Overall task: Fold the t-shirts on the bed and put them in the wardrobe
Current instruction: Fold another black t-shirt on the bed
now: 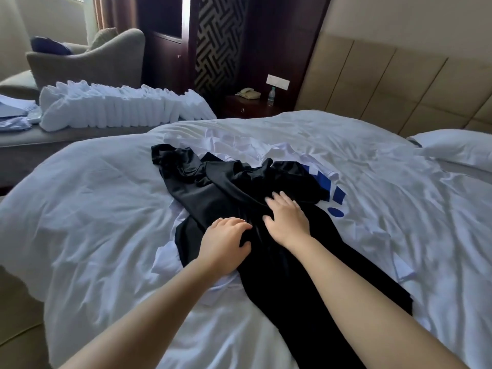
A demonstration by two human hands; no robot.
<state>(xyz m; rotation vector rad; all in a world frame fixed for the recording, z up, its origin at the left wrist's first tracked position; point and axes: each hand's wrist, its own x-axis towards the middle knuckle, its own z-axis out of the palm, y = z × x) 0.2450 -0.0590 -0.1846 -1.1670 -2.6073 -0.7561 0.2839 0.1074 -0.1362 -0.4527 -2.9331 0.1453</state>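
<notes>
As the black t-shirt (229,193) runs near-right to far-left, the right grip (287,219) presses flat, fingers spread, at its middle, the left grip (226,241) just beside, curved, pinch unclear.

Black t-shirt (266,262), frame centre: smooth cloth with slight sheen. Duvet (106,209): matt white cloth, creased. Headboard (386,83), upper right: padded tan panels. Nightstand (247,107): glossy dark wood.

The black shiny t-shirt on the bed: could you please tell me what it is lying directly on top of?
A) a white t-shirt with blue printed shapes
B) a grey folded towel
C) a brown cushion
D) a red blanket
A: the black shiny t-shirt lies crumpled over a white t-shirt with blue printed shapes, which shows around its edges on the white duvet.
</notes>
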